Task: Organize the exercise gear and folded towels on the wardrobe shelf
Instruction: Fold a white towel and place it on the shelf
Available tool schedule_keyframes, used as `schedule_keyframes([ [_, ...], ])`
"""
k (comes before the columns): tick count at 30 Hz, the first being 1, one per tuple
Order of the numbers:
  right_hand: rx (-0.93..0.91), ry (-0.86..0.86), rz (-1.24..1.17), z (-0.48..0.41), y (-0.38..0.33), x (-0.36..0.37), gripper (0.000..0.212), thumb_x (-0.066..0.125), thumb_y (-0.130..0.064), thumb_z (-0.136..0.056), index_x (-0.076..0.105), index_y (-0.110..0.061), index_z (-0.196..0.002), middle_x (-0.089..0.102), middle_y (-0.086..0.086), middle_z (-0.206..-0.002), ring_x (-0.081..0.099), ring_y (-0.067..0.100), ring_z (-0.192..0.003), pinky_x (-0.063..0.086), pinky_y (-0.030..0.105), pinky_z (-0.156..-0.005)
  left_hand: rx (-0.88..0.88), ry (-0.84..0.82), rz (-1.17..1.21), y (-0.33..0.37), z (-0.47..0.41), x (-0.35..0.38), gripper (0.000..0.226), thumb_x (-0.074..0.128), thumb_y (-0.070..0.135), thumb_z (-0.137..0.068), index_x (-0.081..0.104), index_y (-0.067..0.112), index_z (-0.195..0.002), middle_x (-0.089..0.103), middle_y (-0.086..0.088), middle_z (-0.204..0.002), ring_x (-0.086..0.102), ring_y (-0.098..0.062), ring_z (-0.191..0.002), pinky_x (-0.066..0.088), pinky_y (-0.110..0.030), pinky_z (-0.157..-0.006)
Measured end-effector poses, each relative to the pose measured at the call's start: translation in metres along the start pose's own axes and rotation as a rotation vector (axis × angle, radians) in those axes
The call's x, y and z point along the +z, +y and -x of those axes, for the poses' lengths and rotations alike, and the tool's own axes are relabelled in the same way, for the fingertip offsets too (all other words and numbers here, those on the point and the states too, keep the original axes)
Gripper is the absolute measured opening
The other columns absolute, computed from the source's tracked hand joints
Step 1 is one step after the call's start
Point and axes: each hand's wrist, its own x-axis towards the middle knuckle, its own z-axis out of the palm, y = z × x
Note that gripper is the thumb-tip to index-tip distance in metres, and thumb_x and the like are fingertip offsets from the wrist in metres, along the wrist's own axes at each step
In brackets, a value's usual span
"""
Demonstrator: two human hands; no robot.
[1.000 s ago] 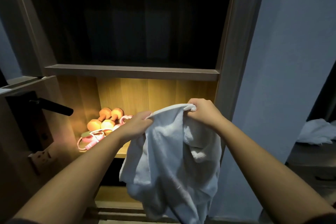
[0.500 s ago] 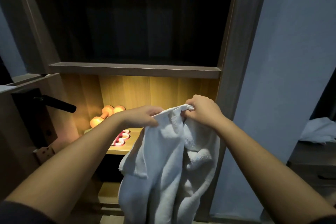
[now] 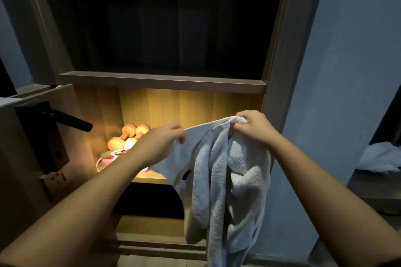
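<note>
A white towel (image 3: 225, 180) hangs unfolded in front of the lit wardrobe shelf (image 3: 152, 178). My left hand (image 3: 161, 143) pinches its top edge on the left, and my right hand (image 3: 253, 127) grips a bunched corner on the right. The edge is stretched between the two hands while the rest droops in loose folds. At the back left of the shelf lie two orange dumbbells (image 3: 128, 136). A pink and green band or rope (image 3: 108, 157) lies in front of them, partly hidden by my left forearm.
A dark upper compartment (image 3: 162, 28) sits above the lit shelf. A wooden door with a black handle (image 3: 69, 120) stands open at the left. At the right, past a blue-grey wall, another white cloth (image 3: 382, 158) lies on a dark surface.
My hands have drawn apart, pulling the towel's top edge taut. The left hand slid leftward along the edge, and the dumbbells and band show again.
</note>
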Motion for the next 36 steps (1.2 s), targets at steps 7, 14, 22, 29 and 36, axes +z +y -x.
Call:
schedule_keyframes([
  [7,-0.035,0.028,-0.103,0.000,-0.003,-0.004,0.022,0.062,-0.026,-0.094,0.072,-0.006,-0.090,0.066,0.009,-0.089,0.061,0.022,-0.084,0.054,0.035,-0.074,-0.180,-0.144,0.337,0.015,-0.019,0.035,0.049,0.057,0.052,-0.086,0.049,0.038,-0.132,0.048,0.020,-0.124,0.047,0.007,-0.101,0.043,-0.021,-0.082],
  [14,-0.026,0.048,-0.130,0.002,0.005,-0.004,0.020,0.062,-0.023,-0.095,0.072,-0.007,-0.092,0.065,0.007,-0.089,0.059,0.019,-0.083,0.050,0.029,-0.071,-0.113,-0.239,0.382,0.021,-0.035,0.033,0.021,0.067,0.050,-0.082,0.063,0.033,-0.094,0.057,0.019,-0.097,0.052,0.000,-0.090,0.040,-0.020,-0.068],
  [22,0.108,0.107,-0.184,0.003,0.028,-0.010,0.022,0.057,-0.023,-0.093,0.072,-0.011,-0.082,0.068,0.006,-0.079,0.063,0.020,-0.079,0.054,0.033,-0.069,-0.145,-0.282,0.166,-0.021,0.011,0.031,0.021,0.068,0.040,-0.084,0.067,0.020,-0.078,0.060,0.009,-0.079,0.055,-0.009,-0.075,0.047,-0.035,-0.067],
  [29,0.145,0.073,-0.077,-0.002,0.034,0.003,0.028,0.055,-0.025,-0.091,0.070,-0.007,-0.076,0.067,0.008,-0.075,0.062,0.026,-0.078,0.054,0.039,-0.069,-0.106,-0.284,-0.038,-0.047,0.013,0.018,0.015,0.072,0.040,-0.082,0.068,0.025,-0.081,0.060,0.014,-0.080,0.051,-0.001,-0.073,0.040,-0.017,-0.058],
  [36,0.201,0.077,-0.052,0.005,0.044,0.022,0.025,0.058,-0.034,-0.094,0.066,-0.023,-0.072,0.064,-0.004,-0.074,0.062,0.017,-0.073,0.046,0.024,-0.058,-0.082,-0.113,-0.064,-0.035,0.015,0.004,0.034,0.064,0.026,-0.086,0.046,0.017,-0.059,0.041,0.010,-0.057,0.042,-0.012,-0.055,0.029,-0.030,-0.051],
])
